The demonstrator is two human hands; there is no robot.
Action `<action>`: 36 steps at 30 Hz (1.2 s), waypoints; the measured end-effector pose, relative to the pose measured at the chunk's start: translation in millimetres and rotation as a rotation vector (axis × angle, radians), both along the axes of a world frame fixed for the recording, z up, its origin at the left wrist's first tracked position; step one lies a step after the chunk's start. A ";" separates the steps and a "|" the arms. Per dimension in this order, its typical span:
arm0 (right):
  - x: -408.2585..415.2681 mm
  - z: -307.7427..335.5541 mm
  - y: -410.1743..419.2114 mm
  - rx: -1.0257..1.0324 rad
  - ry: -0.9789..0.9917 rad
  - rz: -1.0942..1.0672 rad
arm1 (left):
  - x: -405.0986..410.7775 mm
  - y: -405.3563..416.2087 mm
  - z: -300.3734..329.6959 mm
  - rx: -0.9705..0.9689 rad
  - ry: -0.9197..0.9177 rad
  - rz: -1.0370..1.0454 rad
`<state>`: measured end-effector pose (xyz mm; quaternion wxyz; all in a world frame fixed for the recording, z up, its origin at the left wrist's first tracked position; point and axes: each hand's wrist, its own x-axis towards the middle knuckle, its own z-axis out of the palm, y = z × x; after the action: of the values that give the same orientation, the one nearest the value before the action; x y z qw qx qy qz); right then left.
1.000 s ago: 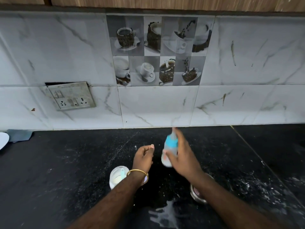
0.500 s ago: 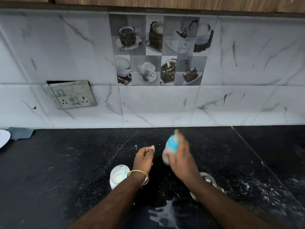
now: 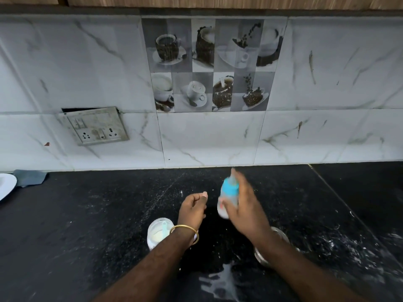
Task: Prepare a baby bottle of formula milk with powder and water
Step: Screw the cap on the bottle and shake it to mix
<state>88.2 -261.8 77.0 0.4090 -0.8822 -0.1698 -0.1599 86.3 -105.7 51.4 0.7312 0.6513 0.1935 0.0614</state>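
My right hand [image 3: 244, 205] grips a small baby bottle [image 3: 227, 196] with a blue collar and milky liquid inside, held upright above the black counter [image 3: 87, 225] and blurred by motion. To its left my left hand [image 3: 193, 209], with a gold bangle on the wrist, hovers loosely curled and holds nothing. Under my left wrist stands an open clear container of white formula powder [image 3: 158, 235] with a pale blue scoop in it.
A steel cup [image 3: 265, 257] sits half hidden under my right forearm. Spilled liquid [image 3: 220, 284] and white specks mark the counter near the front edge. A white plate [image 3: 5, 185] and a grey cloth [image 3: 29, 177] lie far left. A socket plate [image 3: 96, 126] hangs on the tiled wall.
The bottle blurs and shifts slightly up and down in my right hand between frames. My left hand stays in place.
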 end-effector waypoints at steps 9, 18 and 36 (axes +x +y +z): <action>-1.8 -13.7 2.1 -0.108 0.144 0.050 | 1.4 -1.4 -3.1 0.000 0.030 0.001; -8.9 -23.3 4.7 -0.196 0.304 0.097 | 1.2 1.6 -8.0 -0.003 0.038 0.007; -12.2 -36.7 -1.6 -0.284 0.362 0.107 | 4.0 -0.9 -5.3 -0.043 0.057 0.030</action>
<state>76.0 -263.4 40.4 0.3125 -0.9349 -0.1612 0.0482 90.3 -106.6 46.1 0.7382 0.6339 0.2255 0.0496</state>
